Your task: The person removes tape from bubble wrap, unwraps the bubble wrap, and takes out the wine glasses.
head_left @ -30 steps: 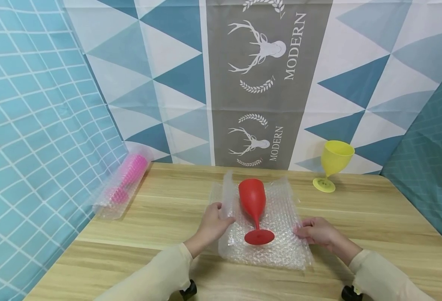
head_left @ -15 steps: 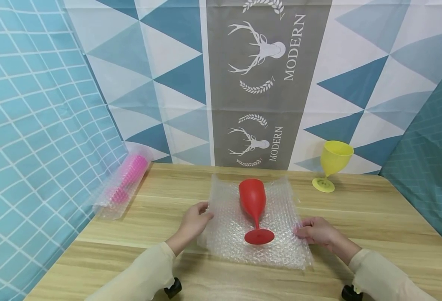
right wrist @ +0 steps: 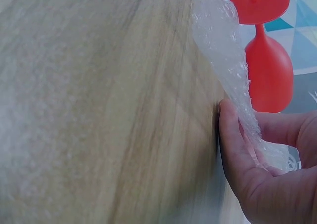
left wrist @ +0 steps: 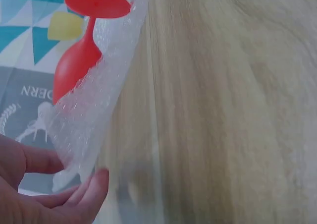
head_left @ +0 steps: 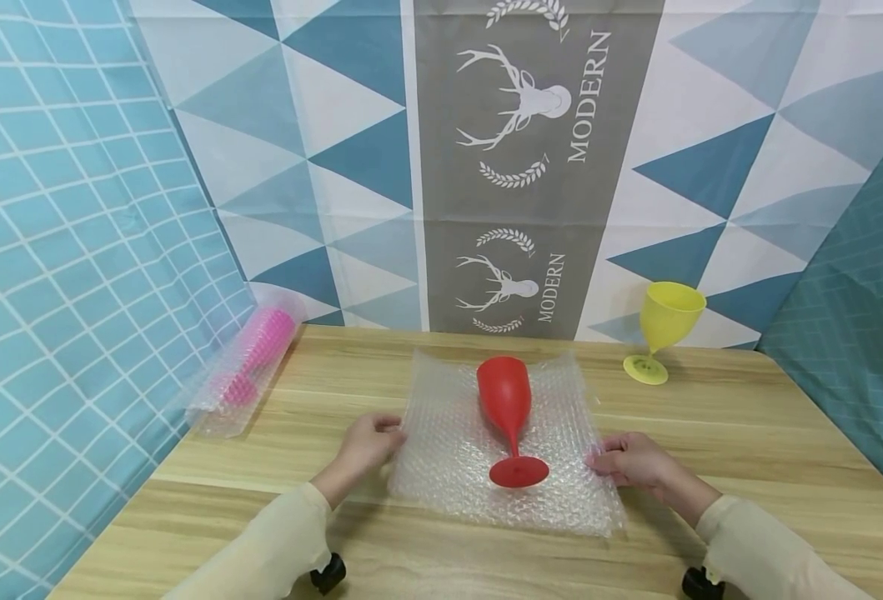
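A red plastic goblet [head_left: 504, 398] lies on its side on a sheet of bubble wrap [head_left: 441, 467], its foot toward the person. At the sheet's left edge is my left hand [head_left: 369, 446]; the left wrist view shows the wrap [left wrist: 91, 112] between its thumb and fingers. My right hand [head_left: 639, 467] pinches the opposite edge, thumb on top and fingers underneath, as the right wrist view shows with the wrap [right wrist: 225, 40] slightly lifted. Neither hand touches the goblet.
A pink goblet [head_left: 261, 342] rolled in bubble wrap lies at the table's back left, against the blue tiled cloth. Toward the back right stands a yellow goblet [head_left: 669, 317], upright. A patterned cloth [head_left: 358, 208] hangs behind the wooden table [head_left: 756, 442].
My left hand has moved left, and the sheet's left side, folded up near the goblet before, now lies spread out. The right hand and the red goblet have stayed in place.
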`<action>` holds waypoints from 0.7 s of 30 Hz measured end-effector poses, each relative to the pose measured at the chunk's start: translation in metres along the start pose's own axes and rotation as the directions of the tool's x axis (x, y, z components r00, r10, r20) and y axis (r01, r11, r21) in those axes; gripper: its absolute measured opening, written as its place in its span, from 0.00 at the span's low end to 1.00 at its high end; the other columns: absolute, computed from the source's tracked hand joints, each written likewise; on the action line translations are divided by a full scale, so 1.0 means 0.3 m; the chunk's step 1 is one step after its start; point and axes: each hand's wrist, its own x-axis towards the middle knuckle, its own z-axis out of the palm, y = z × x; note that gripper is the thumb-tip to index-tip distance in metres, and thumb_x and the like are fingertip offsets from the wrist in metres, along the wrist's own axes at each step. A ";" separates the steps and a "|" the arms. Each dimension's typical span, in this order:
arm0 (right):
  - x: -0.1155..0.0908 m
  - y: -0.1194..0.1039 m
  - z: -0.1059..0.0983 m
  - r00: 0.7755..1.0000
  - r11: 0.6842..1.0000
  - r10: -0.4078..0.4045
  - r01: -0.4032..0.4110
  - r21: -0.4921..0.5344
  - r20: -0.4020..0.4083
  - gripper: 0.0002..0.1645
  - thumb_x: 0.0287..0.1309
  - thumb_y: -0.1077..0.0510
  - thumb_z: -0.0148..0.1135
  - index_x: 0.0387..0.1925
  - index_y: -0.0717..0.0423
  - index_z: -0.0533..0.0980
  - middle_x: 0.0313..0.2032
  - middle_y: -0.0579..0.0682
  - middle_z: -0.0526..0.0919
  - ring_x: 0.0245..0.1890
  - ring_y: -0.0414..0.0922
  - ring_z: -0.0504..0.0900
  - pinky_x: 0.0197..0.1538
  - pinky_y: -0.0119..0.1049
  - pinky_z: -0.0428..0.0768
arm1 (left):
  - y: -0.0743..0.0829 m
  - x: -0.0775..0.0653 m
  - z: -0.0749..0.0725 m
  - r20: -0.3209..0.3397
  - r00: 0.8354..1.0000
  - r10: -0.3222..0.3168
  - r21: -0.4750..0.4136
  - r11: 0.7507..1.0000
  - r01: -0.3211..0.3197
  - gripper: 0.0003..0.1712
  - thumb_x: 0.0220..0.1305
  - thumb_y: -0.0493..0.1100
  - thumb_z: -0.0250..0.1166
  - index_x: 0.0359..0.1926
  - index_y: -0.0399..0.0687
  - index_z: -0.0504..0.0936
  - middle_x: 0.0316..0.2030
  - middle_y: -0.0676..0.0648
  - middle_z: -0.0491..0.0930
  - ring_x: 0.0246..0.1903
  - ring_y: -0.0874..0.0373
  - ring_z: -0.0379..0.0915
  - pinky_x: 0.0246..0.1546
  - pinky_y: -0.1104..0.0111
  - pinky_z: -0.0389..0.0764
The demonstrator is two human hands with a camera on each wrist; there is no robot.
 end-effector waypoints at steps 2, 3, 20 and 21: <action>0.001 0.001 0.001 1.000 1.000 0.005 -0.005 0.001 -0.003 0.08 0.59 0.62 0.61 0.36 0.65 0.75 0.27 0.41 0.79 0.29 0.35 0.80 0.37 0.30 0.83 | -0.013 0.007 -0.004 0.043 0.999 -0.032 -0.066 0.997 0.035 0.19 0.61 0.33 0.59 0.50 0.23 0.75 0.45 0.30 0.81 0.38 0.52 0.81 0.41 0.63 0.86; 0.003 0.002 0.001 1.000 1.000 0.005 -0.005 -0.001 -0.005 0.08 0.59 0.62 0.60 0.36 0.65 0.75 0.27 0.41 0.79 0.29 0.35 0.80 0.37 0.30 0.82 | -0.019 0.010 -0.007 0.068 0.996 -0.049 -0.100 0.993 0.055 0.18 0.61 0.33 0.59 0.50 0.22 0.75 0.43 0.30 0.81 0.36 0.54 0.81 0.41 0.63 0.86; -0.006 -0.015 -0.007 0.999 1.000 0.015 -0.016 0.021 0.033 0.09 0.61 0.61 0.59 0.38 0.65 0.76 0.27 0.40 0.80 0.30 0.34 0.79 0.37 0.28 0.82 | -0.070 0.028 -0.035 0.305 0.946 -0.106 -0.232 0.956 0.182 0.15 0.63 0.33 0.58 0.46 0.23 0.77 0.26 0.51 0.76 0.26 0.63 0.73 0.30 0.76 0.81; -0.006 -0.016 -0.007 0.999 1.000 0.019 -0.020 0.013 0.032 0.09 0.61 0.60 0.59 0.38 0.65 0.77 0.27 0.40 0.80 0.30 0.34 0.79 0.37 0.28 0.82 | -0.073 0.028 -0.034 0.307 0.945 -0.110 -0.231 0.955 0.186 0.15 0.63 0.33 0.59 0.46 0.23 0.77 0.26 0.52 0.76 0.26 0.63 0.73 0.30 0.76 0.81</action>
